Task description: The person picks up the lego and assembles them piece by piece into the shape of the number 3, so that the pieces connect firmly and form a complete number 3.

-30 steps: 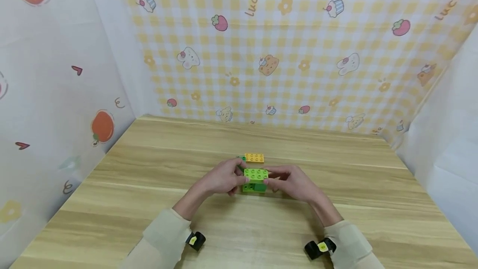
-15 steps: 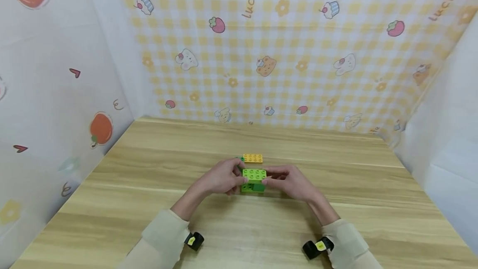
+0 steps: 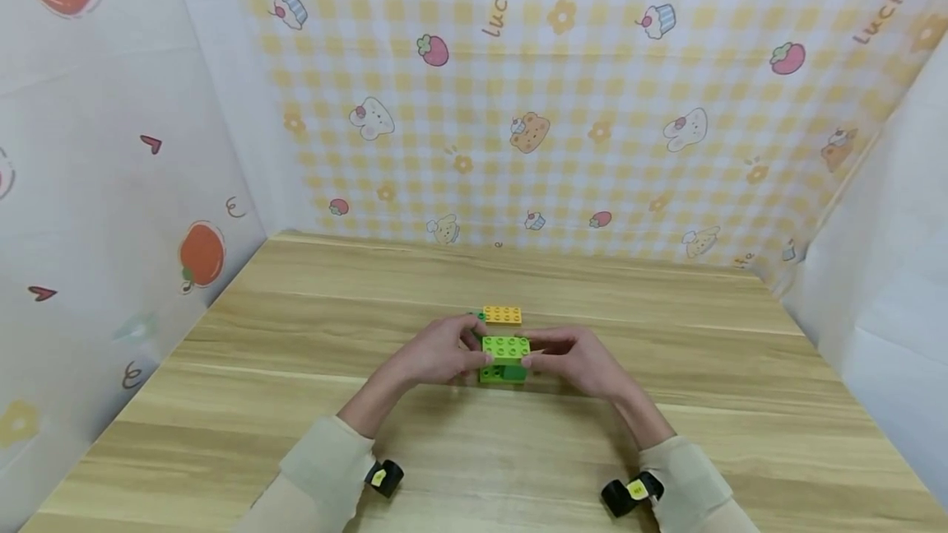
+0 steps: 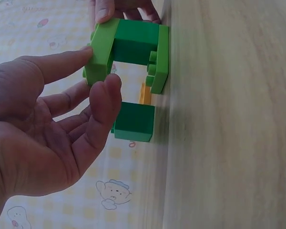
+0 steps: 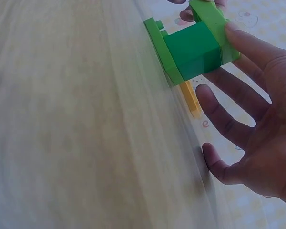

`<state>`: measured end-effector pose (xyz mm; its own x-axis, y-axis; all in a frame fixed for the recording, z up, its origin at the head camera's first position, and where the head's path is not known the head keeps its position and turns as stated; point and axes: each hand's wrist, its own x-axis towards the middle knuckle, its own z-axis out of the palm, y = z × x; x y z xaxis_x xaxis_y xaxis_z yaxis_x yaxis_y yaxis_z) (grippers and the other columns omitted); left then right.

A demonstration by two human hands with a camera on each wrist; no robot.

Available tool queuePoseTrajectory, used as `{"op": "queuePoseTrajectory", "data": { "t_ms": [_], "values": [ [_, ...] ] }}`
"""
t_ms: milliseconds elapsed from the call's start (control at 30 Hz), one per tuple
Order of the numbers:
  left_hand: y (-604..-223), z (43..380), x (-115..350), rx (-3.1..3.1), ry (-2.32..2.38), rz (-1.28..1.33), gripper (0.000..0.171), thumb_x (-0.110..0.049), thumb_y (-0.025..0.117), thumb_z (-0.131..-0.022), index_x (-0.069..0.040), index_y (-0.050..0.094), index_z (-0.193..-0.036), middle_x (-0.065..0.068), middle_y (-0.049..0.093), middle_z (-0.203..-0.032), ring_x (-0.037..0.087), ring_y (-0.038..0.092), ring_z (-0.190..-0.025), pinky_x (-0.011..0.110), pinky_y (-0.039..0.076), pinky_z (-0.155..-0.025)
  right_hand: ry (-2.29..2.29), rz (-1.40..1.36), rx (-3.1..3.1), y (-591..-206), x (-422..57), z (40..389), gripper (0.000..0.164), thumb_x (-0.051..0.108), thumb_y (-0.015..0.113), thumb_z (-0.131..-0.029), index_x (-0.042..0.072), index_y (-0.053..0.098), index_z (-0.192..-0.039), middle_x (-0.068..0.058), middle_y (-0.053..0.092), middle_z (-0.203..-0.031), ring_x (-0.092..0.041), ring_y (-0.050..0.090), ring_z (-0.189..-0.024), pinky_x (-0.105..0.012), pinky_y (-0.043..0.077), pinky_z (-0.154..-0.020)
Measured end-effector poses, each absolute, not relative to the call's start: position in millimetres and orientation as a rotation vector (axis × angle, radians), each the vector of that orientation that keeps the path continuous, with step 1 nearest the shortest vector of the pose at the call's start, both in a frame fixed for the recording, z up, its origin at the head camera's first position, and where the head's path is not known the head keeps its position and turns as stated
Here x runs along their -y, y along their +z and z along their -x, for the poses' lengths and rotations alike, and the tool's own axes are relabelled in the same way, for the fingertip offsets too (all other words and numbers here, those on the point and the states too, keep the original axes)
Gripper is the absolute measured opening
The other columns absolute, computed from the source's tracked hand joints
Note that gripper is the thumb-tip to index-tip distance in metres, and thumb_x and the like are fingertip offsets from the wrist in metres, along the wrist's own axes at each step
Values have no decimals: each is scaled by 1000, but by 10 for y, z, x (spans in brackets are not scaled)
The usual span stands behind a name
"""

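Observation:
A light green eight-stud brick [image 3: 507, 349] lies as the top layer of a small stack. Under its right part stands a dark green block [image 5: 193, 53], which rests on a second light green brick [image 4: 160, 64]. The left half of that bottom brick has bare studs, with a gap above it. My left hand [image 3: 443, 352] pinches the left end of the top brick between thumb and fingers. On the other side my right hand [image 3: 581, 359] pinches its right end, with the lower fingers spread apart in the right wrist view.
Behind the stack a yellow eight-stud brick [image 3: 502, 315] lies on the wooden table [image 3: 666, 319]. Next to it is another dark green block [image 4: 135, 121], mostly hidden by my left hand in the head view. A patterned cloth [image 3: 563, 89] hangs behind the table.

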<state>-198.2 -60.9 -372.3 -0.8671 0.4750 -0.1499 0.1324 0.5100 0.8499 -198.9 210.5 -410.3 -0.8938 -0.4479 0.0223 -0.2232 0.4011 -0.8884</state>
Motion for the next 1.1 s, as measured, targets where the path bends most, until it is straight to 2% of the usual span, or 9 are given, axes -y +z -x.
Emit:
{"op": "queuePoseTrajectory", "data": {
  "t_ms": [167,333,500,800,1100],
  "values": [
    [-3707,2025,694,-2457,1334,-479,37,-23,78,-95,-7,70,-127,9,69,-107,20,65,-82,30,52,-66,-1478,573,-2444,-4097,-2109,1991,42,29,79,-96,13,73,-135,-15,73,-133,-28,73,-116,-26,59,-89],
    [-3707,2068,749,-2503,1394,-400,34,-21,75,-97,-7,70,-128,7,69,-108,21,65,-81,29,52,-65,-1470,574,-2448,-4093,-2110,1996,42,29,80,-96,13,73,-134,-15,73,-133,-27,73,-115,-27,59,-88],
    [-3716,2110,762,-2541,1414,-347,33,-18,74,-99,-7,70,-129,9,69,-114,24,67,-88,30,54,-67,-1474,583,-2454,-4100,-2121,1995,42,27,80,-96,11,74,-134,-16,73,-132,-27,73,-114,-25,59,-85],
    [-3764,2236,737,-2633,1308,-337,46,-16,76,-97,-7,64,-141,18,63,-139,31,66,-114,42,58,-87,-1466,581,-2466,-4108,-2122,1992,42,27,80,-95,11,74,-134,-15,74,-131,-26,74,-112,-25,59,-84],
    [-3819,2313,661,-2637,1249,-315,49,-13,76,-97,-7,62,-144,16,63,-141,32,66,-120,46,58,-95,-1468,566,-2501,-4098,-2109,1991,40,26,82,-94,13,76,-131,-14,75,-130,-21,71,-104,-27,58,-81]
  ]
}}
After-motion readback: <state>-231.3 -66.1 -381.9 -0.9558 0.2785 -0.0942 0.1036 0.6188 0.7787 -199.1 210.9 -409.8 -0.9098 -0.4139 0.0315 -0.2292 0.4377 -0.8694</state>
